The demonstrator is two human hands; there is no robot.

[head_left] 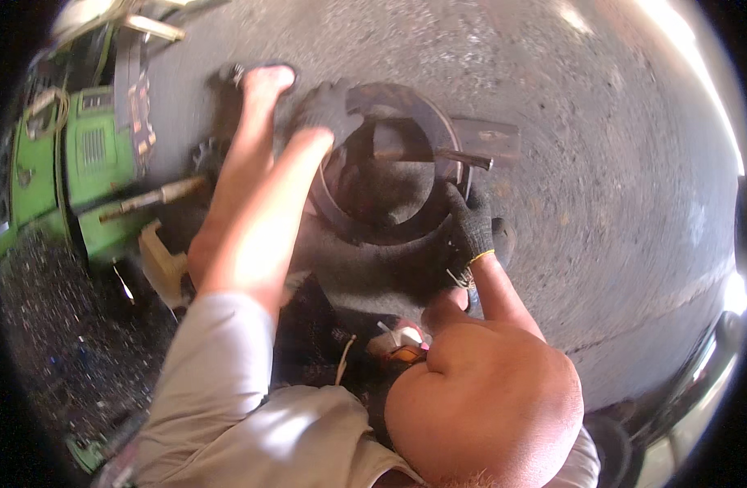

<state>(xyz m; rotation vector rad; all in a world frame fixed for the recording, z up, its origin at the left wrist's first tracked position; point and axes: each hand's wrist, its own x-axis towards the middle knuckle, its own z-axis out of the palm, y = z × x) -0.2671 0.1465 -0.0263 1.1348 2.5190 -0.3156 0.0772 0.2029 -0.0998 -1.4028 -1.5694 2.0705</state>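
A small knobby tyre (373, 244) with a dark metal ring (389, 163) lies on the concrete floor (617, 163) at frame centre; the gloved right hand (469, 224) has its fingers curled over the ring's right edge, just below a metal bar (438, 154) lying across it left to right; the left hand is hidden behind a bare leg (259, 211), so its grip cannot be told; a green machine (80, 163) sits at upper left.

Tire (365, 268) matt black rubber; rim (406, 114) rusty metal; glove (469, 224) knit cloth; floor (617, 163) rough concrete.

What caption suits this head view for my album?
A black-gloved right hand grips a dark round rubber tyre with a rusty metal ring on a grey concrete floor.
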